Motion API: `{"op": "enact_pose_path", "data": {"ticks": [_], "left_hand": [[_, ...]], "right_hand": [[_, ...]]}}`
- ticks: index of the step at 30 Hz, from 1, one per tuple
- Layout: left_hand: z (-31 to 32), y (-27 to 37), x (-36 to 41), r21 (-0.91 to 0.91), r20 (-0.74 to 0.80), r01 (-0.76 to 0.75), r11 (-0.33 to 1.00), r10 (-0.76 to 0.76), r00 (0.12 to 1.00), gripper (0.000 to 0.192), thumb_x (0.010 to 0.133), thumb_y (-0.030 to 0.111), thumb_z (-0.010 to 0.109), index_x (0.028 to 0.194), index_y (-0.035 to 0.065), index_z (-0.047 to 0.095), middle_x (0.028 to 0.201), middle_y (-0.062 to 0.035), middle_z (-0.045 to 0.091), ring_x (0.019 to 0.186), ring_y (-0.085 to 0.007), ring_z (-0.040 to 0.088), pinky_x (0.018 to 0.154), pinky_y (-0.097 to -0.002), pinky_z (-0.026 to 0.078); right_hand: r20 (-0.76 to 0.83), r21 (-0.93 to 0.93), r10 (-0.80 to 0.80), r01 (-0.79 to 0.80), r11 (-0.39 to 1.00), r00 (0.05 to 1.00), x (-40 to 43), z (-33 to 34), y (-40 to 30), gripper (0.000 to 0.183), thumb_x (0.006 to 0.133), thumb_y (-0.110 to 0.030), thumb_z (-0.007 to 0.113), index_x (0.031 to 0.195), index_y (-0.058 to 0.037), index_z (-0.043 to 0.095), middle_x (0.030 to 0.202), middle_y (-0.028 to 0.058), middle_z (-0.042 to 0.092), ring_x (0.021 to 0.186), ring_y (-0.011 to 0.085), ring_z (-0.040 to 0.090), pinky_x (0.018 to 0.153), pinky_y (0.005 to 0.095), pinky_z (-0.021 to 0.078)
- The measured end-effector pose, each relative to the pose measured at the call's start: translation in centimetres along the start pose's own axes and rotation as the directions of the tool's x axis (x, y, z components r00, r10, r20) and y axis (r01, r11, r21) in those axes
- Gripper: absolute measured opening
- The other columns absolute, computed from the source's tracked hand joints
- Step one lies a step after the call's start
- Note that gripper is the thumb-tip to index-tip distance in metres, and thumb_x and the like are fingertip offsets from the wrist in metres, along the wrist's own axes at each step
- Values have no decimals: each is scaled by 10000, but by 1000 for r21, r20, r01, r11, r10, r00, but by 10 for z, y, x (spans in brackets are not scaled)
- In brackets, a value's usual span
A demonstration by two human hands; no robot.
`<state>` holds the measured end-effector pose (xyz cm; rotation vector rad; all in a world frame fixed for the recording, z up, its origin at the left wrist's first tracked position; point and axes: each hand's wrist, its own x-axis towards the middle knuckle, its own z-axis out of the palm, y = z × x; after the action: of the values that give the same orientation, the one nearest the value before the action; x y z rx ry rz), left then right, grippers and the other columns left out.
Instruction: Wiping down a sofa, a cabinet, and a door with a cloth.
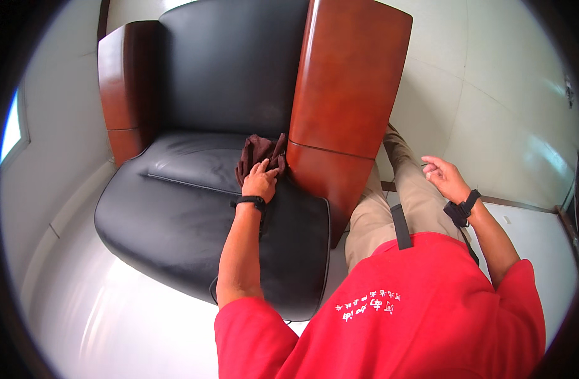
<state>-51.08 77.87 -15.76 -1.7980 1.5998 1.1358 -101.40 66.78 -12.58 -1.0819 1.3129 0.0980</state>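
Observation:
Before me stands an armchair with a black leather seat [176, 222], a black leather backrest [232, 66] and glossy reddish-brown wooden armrests. My left hand [260, 182] lies on a crumpled dark brown cloth [258, 151], pressing it on the seat near the backrest and the inner side of the right armrest [348, 80]. The fingers are bent over the cloth's near part, and its far folds stick up beyond them. My right hand [443, 176] hangs in the air right of the armrest, beside my leg, with loosely curled fingers and nothing in it. Both wrists wear black straps.
The left armrest [123, 85] stands close to a pale wall [57, 109]. A light, glossy floor [142, 322] shows below the seat. Behind the chair and to the right is a pale panelled surface [493, 99] with a dark edging. My legs are right beside the right armrest.

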Motion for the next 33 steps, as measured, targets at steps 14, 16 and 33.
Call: {"op": "enact_pose_path", "data": {"ticks": [14,16,33], "left_hand": [[-40,-85,-12,159,-83,358,920,-349,933,498,915,319,513,1405,278,434,1511,-76,343,1361,-303,349,1093,-441,352],[-48,-87,1,192,-62,427,884,-423,904,519,927,340,489,1435,293,390,1535,-62,305,1381,-297,321,1106,-447,336],[-44,-98,8,130,-260,450,884,-407,876,333,904,164,482,1189,203,650,1360,-77,515,1199,-328,504,947,-427,479]], "right_hand": [[-8,20,19,-19,1000,1000,-9,-4,18,400,866,-22,561,1266,-35,556,979,60,624,774,96,573,746,251,494],[-27,26,39,-38,999,999,-12,-3,25,399,867,-23,566,1266,-36,557,978,57,623,774,93,570,746,249,493],[54,5,-61,61,998,997,-13,39,-4,372,864,-26,560,1235,-50,583,920,33,621,747,100,583,710,260,498]]}}
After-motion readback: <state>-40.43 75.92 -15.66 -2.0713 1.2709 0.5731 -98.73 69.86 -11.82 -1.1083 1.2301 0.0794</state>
